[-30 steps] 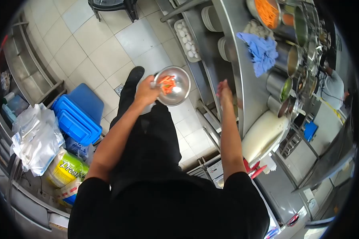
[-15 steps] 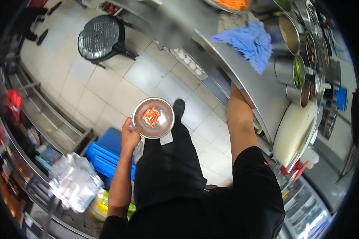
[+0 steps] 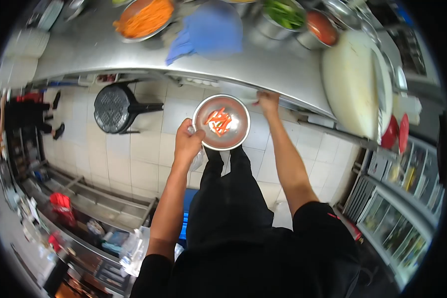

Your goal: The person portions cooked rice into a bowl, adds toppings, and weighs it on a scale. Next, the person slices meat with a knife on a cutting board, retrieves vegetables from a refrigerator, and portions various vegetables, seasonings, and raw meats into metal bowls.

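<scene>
My left hand (image 3: pixel 187 141) grips the rim of a round metal bowl (image 3: pixel 244 130), its thumb over the edge. Orange carrot strips (image 3: pixel 218 122) with a few green and white bits lie in the bottom of the bowl. A piece of clear plastic (image 3: pixel 197 161) hangs just below that hand. To the right of the bowl, my right hand (image 3: pixel 268 103) is closed at the front edge of the steel counter (image 3: pixel 293 74). Something small and reddish shows at its fingers, too blurred to name.
On the counter are a bowl of shredded carrot (image 3: pixel 146 20), a blue cloth (image 3: pixel 203 37), a pot of green vegetables (image 3: pixel 283 15) and a large whitish round board (image 3: pixel 350 84). A black stool (image 3: pixel 113 109) stands on the tiled floor. Another person (image 3: pixel 25 114) is at far left.
My view has swung round to face the counter. The right hand, hidden below the counter before, now shows at its edge. The left hand still holds the bowl.
</scene>
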The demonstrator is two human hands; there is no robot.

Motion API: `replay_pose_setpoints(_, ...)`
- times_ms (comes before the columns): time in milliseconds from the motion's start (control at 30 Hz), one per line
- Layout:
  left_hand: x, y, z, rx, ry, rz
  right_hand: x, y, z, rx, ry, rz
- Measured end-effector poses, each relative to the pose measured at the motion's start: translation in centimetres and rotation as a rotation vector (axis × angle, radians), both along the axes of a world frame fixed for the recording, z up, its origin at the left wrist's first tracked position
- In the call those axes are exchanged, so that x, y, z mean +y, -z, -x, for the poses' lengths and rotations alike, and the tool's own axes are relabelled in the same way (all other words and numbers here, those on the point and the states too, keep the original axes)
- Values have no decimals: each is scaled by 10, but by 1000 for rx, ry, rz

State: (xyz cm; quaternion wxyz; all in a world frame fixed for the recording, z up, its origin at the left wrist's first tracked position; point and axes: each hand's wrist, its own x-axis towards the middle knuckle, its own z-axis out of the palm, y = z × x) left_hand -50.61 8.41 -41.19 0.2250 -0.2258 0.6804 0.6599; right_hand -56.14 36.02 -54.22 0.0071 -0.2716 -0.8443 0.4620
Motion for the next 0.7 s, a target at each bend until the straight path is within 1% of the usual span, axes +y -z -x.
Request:
replay_pose_setpoints(67,30,-2,2,11,130,27,7,-23,-67,1,68,125)
replay_pose_setpoints(133,56,-3,-3,46,288,99,14,-48,-131,109,161,267)
replay_pose_setpoints(167,63,-6,-5,3,346,106,8,-78,-151,135,246,369)
replay_pose_setpoints(233,85,-5,-22,18,429,90,5,-122,-190,173,366,500)
replay_pose_setpoints(300,112,-10,-42,50,523,-23,11,-149,-229,215,471,608)
replay_pose_setpoints(333,123,-21,-51,-5,588,-109,16,-160,-251,244,530,649)
replay_pose_setpoints(400,146,-43,-71,-135,701,-286,25,-180,-298,334,672,665)
replay_pose_setpoints(433,157,-55,-82,-211,750,-374,23,-186,-324,397,730,610)
replay_pose_setpoints(467,168,-70,-96,-267,784,-476,19,-196,-353,461,831,617)
replay_pose_setpoints(533,192,-75,-123,-333,876,-384,17,-214,-404,595,958,631)
replay_pose_setpoints(567,203,-54,-128,-459,927,-434,14,-213,-431,638,1038,568)
replay_pose_setpoints(600,219,-45,-149,-344,909,-352,10,-214,-458,681,1097,529)
replay_pose_setpoints(633,239,-46,-150,-459,1016,-380,11,-234,-469,690,1179,486)
replay_pose_setpoints(667,250,-39,-169,-517,1137,-361,4,-231,-511,725,1240,417)
replay_pose_setpoints(700,260,-30,-188,-568,1264,-345,-5,-230,-526,747,1301,364)
